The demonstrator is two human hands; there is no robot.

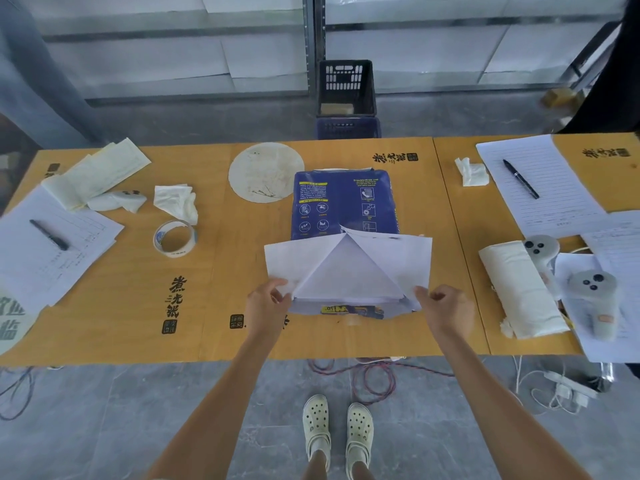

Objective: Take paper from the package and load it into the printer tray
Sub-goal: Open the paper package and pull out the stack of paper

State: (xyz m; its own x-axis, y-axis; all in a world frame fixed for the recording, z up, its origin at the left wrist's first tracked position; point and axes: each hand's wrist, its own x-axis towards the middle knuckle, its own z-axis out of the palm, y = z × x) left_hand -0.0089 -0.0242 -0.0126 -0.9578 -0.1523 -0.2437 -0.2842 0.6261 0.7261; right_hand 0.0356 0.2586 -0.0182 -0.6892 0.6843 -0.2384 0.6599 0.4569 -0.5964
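2 bare hands met at the near end of a blue paper package (343, 206) that lay flat in the middle of the desk (221, 306), its long side running from the near edge toward the far edge. The wrapper's near end was unfolded: white flaps (348, 268) spread out to either side with a triangular fold between them, and the edge of the paper stack (346, 301) showed beneath. The left hand (266, 303) pinched the left flap's lower corner between thumb and fingers, and the right hand (445, 308) pinched the right flap's lower corner the same way. A roll of tape (175, 239) stood left of the package, with crumpled tissue (176, 202) just beyond it and a round pale disc (266, 172) near the far edge. Sheets with a pen (48, 234) lay at the left end. Toward the right end rested lined paper with another pen (520, 179), a rolled cloth (523, 289) and 2 grey controllers (594, 299).
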